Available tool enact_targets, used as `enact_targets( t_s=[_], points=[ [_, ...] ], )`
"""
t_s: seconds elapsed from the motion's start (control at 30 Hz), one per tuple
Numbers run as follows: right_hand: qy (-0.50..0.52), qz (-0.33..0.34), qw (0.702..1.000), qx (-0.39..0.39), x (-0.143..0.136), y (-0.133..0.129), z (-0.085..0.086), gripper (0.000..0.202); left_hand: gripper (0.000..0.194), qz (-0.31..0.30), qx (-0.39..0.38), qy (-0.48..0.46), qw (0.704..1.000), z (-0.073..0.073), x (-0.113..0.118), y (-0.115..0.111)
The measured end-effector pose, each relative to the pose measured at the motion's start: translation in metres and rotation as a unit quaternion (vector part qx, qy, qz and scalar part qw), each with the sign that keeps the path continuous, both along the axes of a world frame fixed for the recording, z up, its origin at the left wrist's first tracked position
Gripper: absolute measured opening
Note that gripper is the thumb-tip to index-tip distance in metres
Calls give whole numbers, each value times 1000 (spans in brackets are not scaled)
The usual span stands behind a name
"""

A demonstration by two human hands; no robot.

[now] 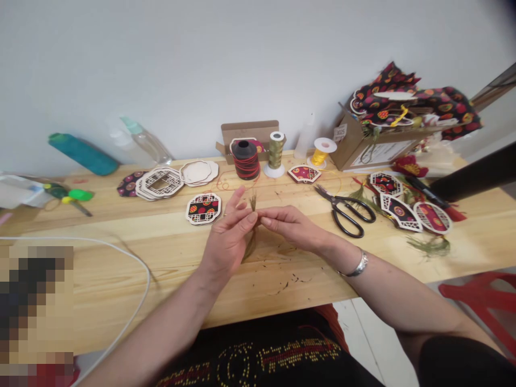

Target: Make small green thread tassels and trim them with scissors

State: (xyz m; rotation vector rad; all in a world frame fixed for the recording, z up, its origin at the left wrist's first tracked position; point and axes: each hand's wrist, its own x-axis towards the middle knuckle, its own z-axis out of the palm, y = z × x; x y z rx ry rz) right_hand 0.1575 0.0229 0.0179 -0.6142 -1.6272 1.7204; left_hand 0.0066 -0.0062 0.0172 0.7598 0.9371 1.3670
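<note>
Both hands meet above the middle of the table, around a bundle of olive-green threads (252,202) that looks like a tassel. My left hand (229,234) pinches it between thumb and forefinger, the other fingers partly raised. Its strands stick up above the fingertips and hang down beneath them. Close against it, my right hand (284,223) is also pinched at the bundle's middle; the fingertips hide exactly what it grips. Left of the hands lies an octagonal lattice ornament (203,208) with patterned fabric. Black-handled scissors (350,212) rest to the right, blades pointing away.
Along the wall stand a red cord spool (246,161), a green thread spool (276,156) and a yellow ribbon spool (321,153). A cardboard box (355,142) with fabric stands back right. Several ornaments (432,217) lie beneath it. A white cable (137,258) curves at left.
</note>
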Motion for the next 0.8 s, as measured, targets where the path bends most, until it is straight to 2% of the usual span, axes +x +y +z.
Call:
enact_targets(
  t_s=[0.1,0.17,0.33,0.5,0.63,0.8],
  points=[
    [-3,33,999,0,-1,-1,1,27,6,-37,-25,-25,999,4,1,0],
    [-11,40,999,8,-1,-1,0,31,7,-33,-21,-39,998,5,0,2],
    [-62,17,997,43,-1,0,-3,27,4,-17,-13,-71,997,6,-4,5],
    [-96,-10,986,136,1,5,-6,21,4,-37,-33,-92,995,10,-9,3],
    [-143,-50,964,220,3,11,-10,19,7,-36,-9,-103,994,12,-11,3],
    [-211,-93,918,324,4,15,-9,21,12,-45,17,-102,994,15,-12,2]
  ],
)
